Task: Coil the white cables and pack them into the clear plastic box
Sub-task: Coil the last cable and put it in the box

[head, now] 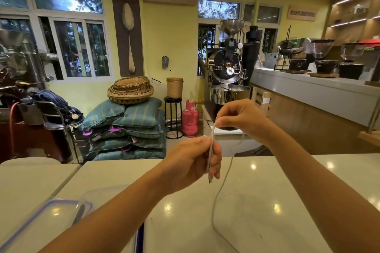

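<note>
Coiling just started: left hand grips first loops of white cable, right hand fingers pinch next stretch; long tail slack on bench. Nothing visibly packed yet in clear plastic box, lower left.

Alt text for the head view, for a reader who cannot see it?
Two hands hold a white cable above a white table: the left hand grips it, the right hand pinches it higher up. The rest trails onto the table; a clear plastic box sits lower left.

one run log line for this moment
phase: coiling | left hand: grips white cable | right hand: pinches cable | clear plastic box: on counter
</note>
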Demonstrator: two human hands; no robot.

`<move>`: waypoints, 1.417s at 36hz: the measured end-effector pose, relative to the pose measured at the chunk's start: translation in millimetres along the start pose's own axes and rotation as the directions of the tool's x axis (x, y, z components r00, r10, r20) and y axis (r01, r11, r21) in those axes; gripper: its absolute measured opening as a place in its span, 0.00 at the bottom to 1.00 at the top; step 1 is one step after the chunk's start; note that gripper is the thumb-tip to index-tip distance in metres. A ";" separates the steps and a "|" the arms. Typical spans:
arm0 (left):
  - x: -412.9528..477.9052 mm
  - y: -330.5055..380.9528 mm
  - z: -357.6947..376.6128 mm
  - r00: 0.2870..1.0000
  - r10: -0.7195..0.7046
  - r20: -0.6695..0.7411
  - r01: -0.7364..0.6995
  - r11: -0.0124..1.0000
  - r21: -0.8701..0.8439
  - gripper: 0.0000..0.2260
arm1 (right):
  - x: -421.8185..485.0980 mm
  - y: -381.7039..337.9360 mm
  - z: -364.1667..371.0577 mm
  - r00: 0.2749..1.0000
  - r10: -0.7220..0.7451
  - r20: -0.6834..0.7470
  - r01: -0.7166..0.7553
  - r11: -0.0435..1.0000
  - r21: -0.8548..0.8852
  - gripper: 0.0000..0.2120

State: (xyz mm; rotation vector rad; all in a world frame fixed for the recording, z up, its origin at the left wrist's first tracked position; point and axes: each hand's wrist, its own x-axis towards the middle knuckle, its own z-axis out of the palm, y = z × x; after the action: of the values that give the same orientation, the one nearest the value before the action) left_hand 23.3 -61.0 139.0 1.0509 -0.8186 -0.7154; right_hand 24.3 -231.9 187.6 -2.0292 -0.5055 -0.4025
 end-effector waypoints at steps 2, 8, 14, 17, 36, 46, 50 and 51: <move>0.3 1.6 2.0 1.000 0.018 0.005 -0.018 1.000 -0.005 0.15 | -0.7 10.2 8.4 1.000 0.025 0.008 -0.026 0.984 0.177 0.06; 4.6 4.3 5.9 0.990 0.091 -0.105 -0.065 0.972 0.226 0.11 | -14.1 48.0 55.9 0.999 0.042 -0.009 -0.040 0.990 0.135 0.12; 11.8 3.4 3.0 0.973 0.139 -0.185 -0.061 0.925 0.374 0.10 | -33.3 32.8 110.7 0.981 0.185 0.057 -0.191 0.972 0.138 0.19; 15.6 4.7 -1.5 0.959 0.186 -0.214 -0.066 0.880 0.470 0.09 | -46.0 27.5 121.9 0.912 0.320 0.257 -0.384 0.884 0.265 0.15; 23.3 28.8 -20.5 0.921 0.177 -0.347 -0.022 0.913 0.408 0.12 | -52.3 -8.2 62.6 0.911 0.352 0.214 -0.220 0.855 -0.469 0.13; 24.3 44.9 -19.7 0.939 -0.038 -0.341 0.176 0.906 0.385 0.11 | -51.3 -40.8 33.4 0.921 0.318 0.226 -0.094 0.744 -0.662 0.13; 19.6 39.8 -17.6 0.942 -0.040 -0.334 0.209 0.848 0.487 0.09 | -46.0 -57.8 17.8 0.952 0.239 0.193 -0.039 0.716 -0.697 0.09; 17.8 36.7 -17.4 0.945 -0.044 -0.323 0.219 0.818 0.532 0.09 | -43.0 -62.0 12.4 0.960 0.213 0.181 -0.026 0.713 -0.701 0.07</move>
State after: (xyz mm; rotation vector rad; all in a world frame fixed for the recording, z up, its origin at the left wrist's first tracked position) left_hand 51.6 -55.5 172.7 1.7245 -0.7082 -0.4115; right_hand -43.1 -201.5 207.1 -2.8649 -0.3953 -0.2722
